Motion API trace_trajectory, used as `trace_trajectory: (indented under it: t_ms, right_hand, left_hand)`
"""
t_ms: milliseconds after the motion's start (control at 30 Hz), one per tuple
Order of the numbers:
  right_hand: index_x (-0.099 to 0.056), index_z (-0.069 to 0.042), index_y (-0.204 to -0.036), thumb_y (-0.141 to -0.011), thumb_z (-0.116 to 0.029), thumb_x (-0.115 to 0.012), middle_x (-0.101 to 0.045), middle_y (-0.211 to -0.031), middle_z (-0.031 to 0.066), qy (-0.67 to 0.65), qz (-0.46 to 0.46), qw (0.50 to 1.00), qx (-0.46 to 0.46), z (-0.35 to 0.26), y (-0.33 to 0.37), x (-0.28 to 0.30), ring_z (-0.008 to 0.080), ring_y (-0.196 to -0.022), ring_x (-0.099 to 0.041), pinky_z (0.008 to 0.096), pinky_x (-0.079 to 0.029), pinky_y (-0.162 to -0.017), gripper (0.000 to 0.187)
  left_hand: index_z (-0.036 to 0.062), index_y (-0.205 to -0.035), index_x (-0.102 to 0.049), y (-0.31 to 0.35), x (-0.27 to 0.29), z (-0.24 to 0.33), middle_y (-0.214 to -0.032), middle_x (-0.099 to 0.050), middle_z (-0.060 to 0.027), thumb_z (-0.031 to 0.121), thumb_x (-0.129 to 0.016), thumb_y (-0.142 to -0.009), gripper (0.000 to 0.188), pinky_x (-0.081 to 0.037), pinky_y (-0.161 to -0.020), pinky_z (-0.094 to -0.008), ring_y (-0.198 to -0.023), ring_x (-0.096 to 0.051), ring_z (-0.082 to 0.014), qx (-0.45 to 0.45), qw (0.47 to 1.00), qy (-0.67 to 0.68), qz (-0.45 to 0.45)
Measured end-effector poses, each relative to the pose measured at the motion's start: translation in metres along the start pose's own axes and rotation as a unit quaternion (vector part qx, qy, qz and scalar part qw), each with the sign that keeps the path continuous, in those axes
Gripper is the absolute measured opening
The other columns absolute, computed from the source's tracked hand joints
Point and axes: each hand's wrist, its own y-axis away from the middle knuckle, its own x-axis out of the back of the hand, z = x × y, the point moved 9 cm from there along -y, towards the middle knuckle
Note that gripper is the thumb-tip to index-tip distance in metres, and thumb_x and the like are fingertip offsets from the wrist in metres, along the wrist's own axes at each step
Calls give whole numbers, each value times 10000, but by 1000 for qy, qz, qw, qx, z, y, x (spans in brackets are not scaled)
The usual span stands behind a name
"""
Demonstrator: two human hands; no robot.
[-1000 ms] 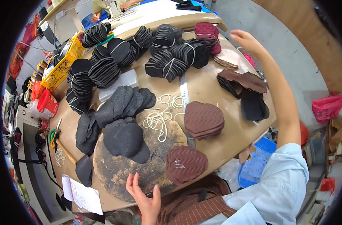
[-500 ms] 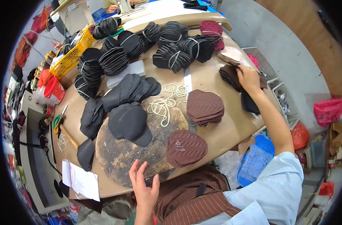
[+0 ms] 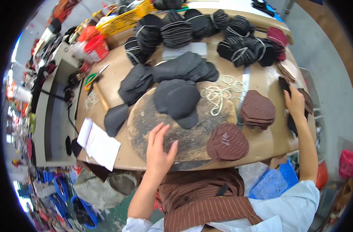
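The right hand (image 3: 296, 101) reaches to the far right of the table (image 3: 269, 83), where a dark pile (image 3: 284, 86) of black and brown pieces lies near its edge. Its fingers bend down over the pile, touching it; from here I can't tell whether they pinch a piece or only rest there. Pale pieces (image 3: 286, 70) lie just beyond.

The left hand (image 3: 160, 150) holds nothing. It is over the near side of the round board (image 3: 141, 127), fingers loosely stretched, thumb well apart from them; whether it touches the wood I can't tell.

Black pieces (image 3: 176, 98) sit overlapped on the board. At its near right is a brown stack (image 3: 227, 141) with pale marks on top, and farther right a second brown stack (image 3: 258, 108). Between these and the black pieces, at the far side, a cord (image 3: 217, 96) lies in loose loops. On the left are scissors (image 3: 92, 79) and a notepad (image 3: 103, 143); tied black bundles (image 3: 238, 48) line the far side.
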Motion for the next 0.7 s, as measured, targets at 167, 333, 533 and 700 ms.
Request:
trace_trajectory:
  t_ms: [167, 333, 533, 700]
  right_hand:
    - [-568, 19, -1069, -845, -171, -625, -628, -985, 227, -11, -17, 1000, 14, -8, 7, -7, 403, -916, -601, 449, -479, -782, 299]
    - [-513, 26, -1176, -800, -167, -646, -613, -1090, 211, 7, -13, 998, 62, -24, 3, -8, 377, -999, -593, 432, -480, -845, 443]
    - [-536, 41, -1113, -794, -150, -644, -625, -984, 248, 1, -41, 999, 14, -2, -3, -15, 415, -911, -598, 477, -477, -775, 387]
    - [-549, 45, -955, -801, -156, -652, -600, -773, 281, -36, -8, 999, -25, 0, -5, 0, 445, -757, -599, 468, -456, -633, 274]
  left_hand:
    - [59, -1294, -483, -34, -10, 1, -1374, -419, -199, 111, -744, -720, 633, -367, -1028, -441, -1252, -437, -385, -33, 999, -29, 4]
    - [210, -1402, -400, -53, -53, 21, -1504, -196, -217, 223, -734, -716, 763, -188, -1054, -639, -1377, -178, -453, -92, 982, -157, -38]
    - [291, -1423, -372, -81, -59, -12, -1522, -194, -176, 119, -656, -718, 780, -175, -1043, -681, -1392, -183, -419, -80, 970, -222, -61]
    - [283, -1409, -395, -87, -40, -25, -1505, -295, -96, -26, -600, -702, 798, -239, -1082, -588, -1372, -304, -328, -173, 945, -247, -124]
